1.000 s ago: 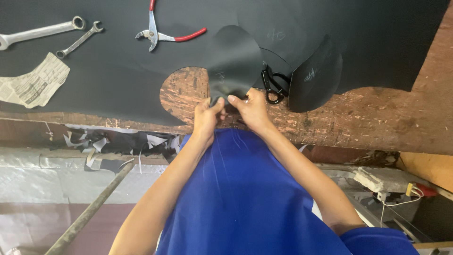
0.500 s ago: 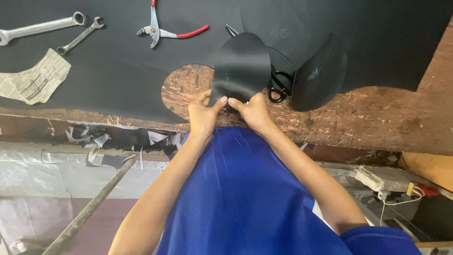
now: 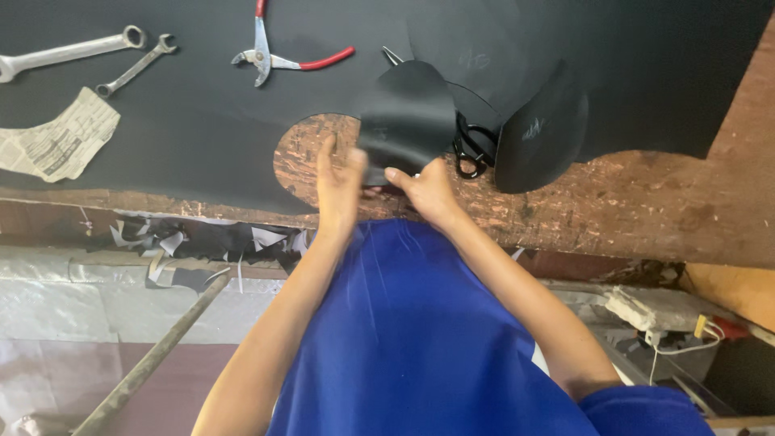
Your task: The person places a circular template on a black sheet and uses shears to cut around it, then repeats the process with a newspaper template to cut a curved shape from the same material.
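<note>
Both my hands hold a round black rubber piece (image 3: pixel 408 113) tilted up over the wooden bench (image 3: pixel 646 210). My left hand (image 3: pixel 337 176) is at its lower left edge, fingers stretched upward and blurred. My right hand (image 3: pixel 428 192) pinches its bottom edge. The piece sits in front of a round cut-out in the large black rubber sheet (image 3: pixel 161 153) that covers the bench. Black-handled scissors (image 3: pixel 472 153) lie just right of my right hand, partly hidden under the piece.
A second cut black piece (image 3: pixel 541 133) lies to the right. Red-handled pliers (image 3: pixel 274 56), two wrenches (image 3: pixel 64 52) (image 3: pixel 133 64) and a newspaper scrap (image 3: pixel 56 145) rest on the sheet at left. Rubber offcuts (image 3: pixel 202 242) hang below the bench; a metal rod (image 3: pixel 153 363) leans lower left.
The round black piece has been raised and tilted up from the bench. My left hand has spread its fingers and shifted a little left along the piece's edge.
</note>
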